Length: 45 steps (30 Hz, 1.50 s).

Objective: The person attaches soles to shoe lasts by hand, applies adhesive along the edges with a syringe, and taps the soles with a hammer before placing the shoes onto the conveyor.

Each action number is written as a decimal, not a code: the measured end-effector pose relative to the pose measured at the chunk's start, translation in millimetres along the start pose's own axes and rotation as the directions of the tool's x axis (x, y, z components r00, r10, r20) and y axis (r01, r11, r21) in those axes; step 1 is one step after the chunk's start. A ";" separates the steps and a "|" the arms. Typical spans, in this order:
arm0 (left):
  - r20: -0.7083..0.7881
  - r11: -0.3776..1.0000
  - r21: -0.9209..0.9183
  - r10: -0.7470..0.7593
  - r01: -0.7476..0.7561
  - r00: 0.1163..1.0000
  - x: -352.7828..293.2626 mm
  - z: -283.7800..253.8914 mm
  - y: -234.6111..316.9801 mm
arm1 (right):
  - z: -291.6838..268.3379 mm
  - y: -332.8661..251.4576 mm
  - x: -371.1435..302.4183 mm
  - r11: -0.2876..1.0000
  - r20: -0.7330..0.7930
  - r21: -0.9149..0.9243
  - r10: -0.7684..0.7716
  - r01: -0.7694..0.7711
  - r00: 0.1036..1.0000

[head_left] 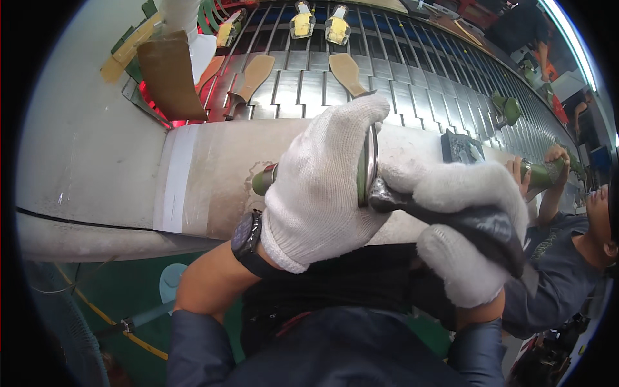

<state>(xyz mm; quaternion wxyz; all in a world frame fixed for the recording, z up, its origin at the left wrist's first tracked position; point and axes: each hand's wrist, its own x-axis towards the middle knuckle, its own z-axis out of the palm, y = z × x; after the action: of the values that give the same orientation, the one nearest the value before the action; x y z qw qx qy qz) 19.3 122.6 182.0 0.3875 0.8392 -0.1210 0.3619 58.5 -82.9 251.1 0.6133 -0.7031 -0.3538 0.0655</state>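
My left hand (325,180), in a white knit glove, is wrapped round a green shoe last (262,182). One end of the last sticks out left of the palm, and a shiny curved edge shows by the thumb; the glove hides most of it. My right hand (474,219), also gloved, is closed round a dark, shiny tool with a rounded head (451,219). That head touches or nearly touches the last beside my left fingers. A flat metal end shows below the right hand. The tool's exact kind cannot be made out.
Under my hands runs a pale worktop (219,155) with a dark block (461,148) on it. Beyond lies a metal slat conveyor (296,84) carrying brown insole-shaped pieces (256,74) and yellow-and-clear shoe pieces (302,22). At right, a co-worker's hands (556,158) hold another green last.
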 end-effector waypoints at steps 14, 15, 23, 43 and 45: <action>0.037 0.984 0.130 0.115 -0.119 0.993 -61.1 -2.4 28.8 | -11.7 3.5 9.5 0.807 0.423 0.530 0.016 -0.262 0.906; -0.001 0.992 0.083 0.094 -0.094 0.996 -72.9 -0.9 30.5 | -9.3 8.7 8.0 0.800 0.431 0.534 0.020 -0.273 0.902; -0.148 0.857 0.511 0.166 -0.068 0.975 -170.8 27.9 -43.7 | 47.9 90.7 -78.0 0.920 0.233 0.197 0.292 -0.339 0.928; -0.132 0.898 0.439 0.053 0.010 0.990 -165.8 30.8 -38.4 | 40.5 85.6 -52.1 0.965 0.143 0.186 0.161 -0.187 0.976; -0.181 0.908 0.418 0.075 0.007 0.981 -172.0 36.3 -47.0 | 41.5 83.5 -39.3 0.982 0.376 -0.075 0.189 -0.173 0.907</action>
<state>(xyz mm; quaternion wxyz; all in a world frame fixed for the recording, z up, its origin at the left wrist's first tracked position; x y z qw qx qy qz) -61.2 114.1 19.1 0.2029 0.8613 -0.0175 0.4655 42.3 -71.5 151.9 0.5099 -0.7186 -0.4009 0.2508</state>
